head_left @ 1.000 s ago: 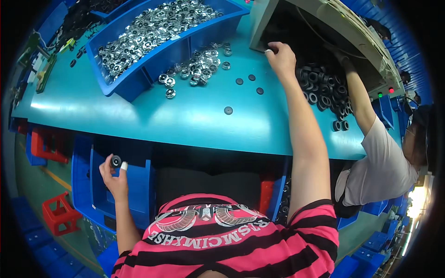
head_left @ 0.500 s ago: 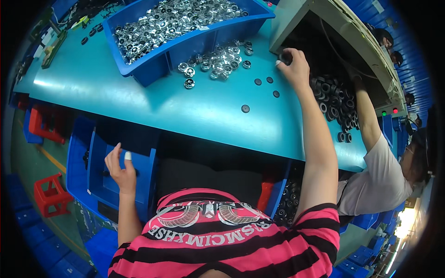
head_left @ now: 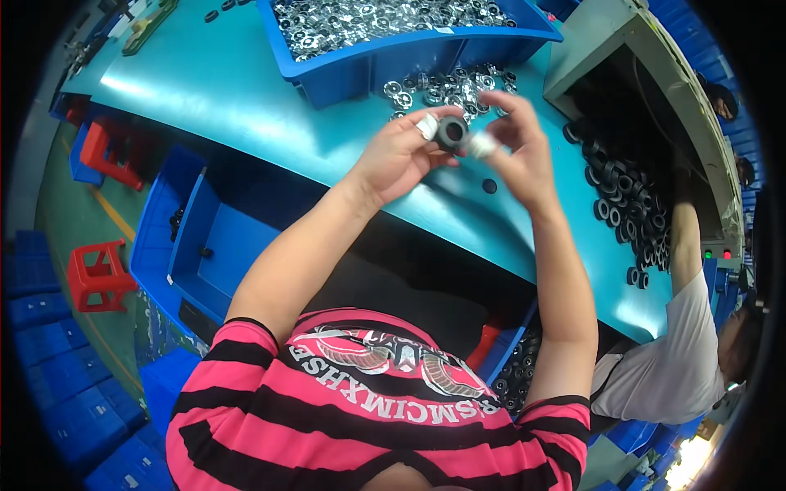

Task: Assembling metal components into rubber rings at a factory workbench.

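Note:
Both hands meet above the teal table (head_left: pixel 246 98). A black ring part (head_left: pixel 451 131) is pinched between my left hand (head_left: pixel 401 155) and my right hand (head_left: pixel 517 155). White tape covers a left fingertip and a right fingertip beside the ring. Loose silver ring parts (head_left: pixel 446 86) lie on the table just beyond my hands. One small black part (head_left: pixel 489 186) rests on the table under my right hand.
A blue bin (head_left: pixel 393 33) full of silver rings stands at the back. A heap of black rings (head_left: pixel 634 204) lies at the right by a grey machine (head_left: pixel 655 74). Another person (head_left: pixel 679 360) reaches in from the right. Below the table edge hangs a blue bin (head_left: pixel 205 245); red stools (head_left: pixel 98 274) stand left.
My left hand came up from the blue bin below the table. My right hand drew back from the black ring heap. Both now hold one black ring between them.

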`<state>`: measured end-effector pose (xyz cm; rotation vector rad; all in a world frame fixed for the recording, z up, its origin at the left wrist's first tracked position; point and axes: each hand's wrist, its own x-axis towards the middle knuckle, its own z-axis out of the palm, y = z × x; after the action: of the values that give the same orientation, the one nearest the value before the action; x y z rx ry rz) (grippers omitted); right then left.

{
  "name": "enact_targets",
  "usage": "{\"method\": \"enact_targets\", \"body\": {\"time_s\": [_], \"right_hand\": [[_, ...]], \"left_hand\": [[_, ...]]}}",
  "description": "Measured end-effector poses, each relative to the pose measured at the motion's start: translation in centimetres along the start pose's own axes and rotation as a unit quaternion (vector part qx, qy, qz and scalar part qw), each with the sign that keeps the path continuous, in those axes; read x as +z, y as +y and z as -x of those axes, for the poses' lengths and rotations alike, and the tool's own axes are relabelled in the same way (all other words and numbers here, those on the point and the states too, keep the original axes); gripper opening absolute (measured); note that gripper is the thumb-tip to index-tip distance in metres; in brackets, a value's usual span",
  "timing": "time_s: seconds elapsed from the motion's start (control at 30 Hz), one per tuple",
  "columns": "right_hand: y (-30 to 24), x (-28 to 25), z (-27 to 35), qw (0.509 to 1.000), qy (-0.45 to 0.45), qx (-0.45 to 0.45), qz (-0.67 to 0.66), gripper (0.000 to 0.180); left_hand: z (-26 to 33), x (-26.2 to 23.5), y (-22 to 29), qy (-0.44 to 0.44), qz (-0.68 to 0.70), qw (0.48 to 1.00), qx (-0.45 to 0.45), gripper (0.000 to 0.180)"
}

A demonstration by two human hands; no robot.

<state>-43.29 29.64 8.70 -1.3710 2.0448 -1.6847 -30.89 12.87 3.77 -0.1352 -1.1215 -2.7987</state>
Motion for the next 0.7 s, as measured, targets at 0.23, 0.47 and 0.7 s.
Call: {"method": "enact_targets", "body": {"time_s": [0.23,0.47,0.7], "right_hand": [[7.8,-2.9,-1.0,0.933,0.065,0.019,0.352,0.042],[7.5,-1.8,-1.1,0.935,0.066,0.042,0.346,0.031],[2.8,-0.7,0.5,0.993,0.077,0.085,-0.017,0.033]], "left_hand": [[0.5,0.0,0.3,0.001,0.000,1.000,-0.012,0.050],[0.6,-0.2,0.3,-0.009,0.002,1.000,-0.014,0.049],[0.8,-0.5,0.1,-0.004,-0.012,1.000,-0.005,0.052]]}}
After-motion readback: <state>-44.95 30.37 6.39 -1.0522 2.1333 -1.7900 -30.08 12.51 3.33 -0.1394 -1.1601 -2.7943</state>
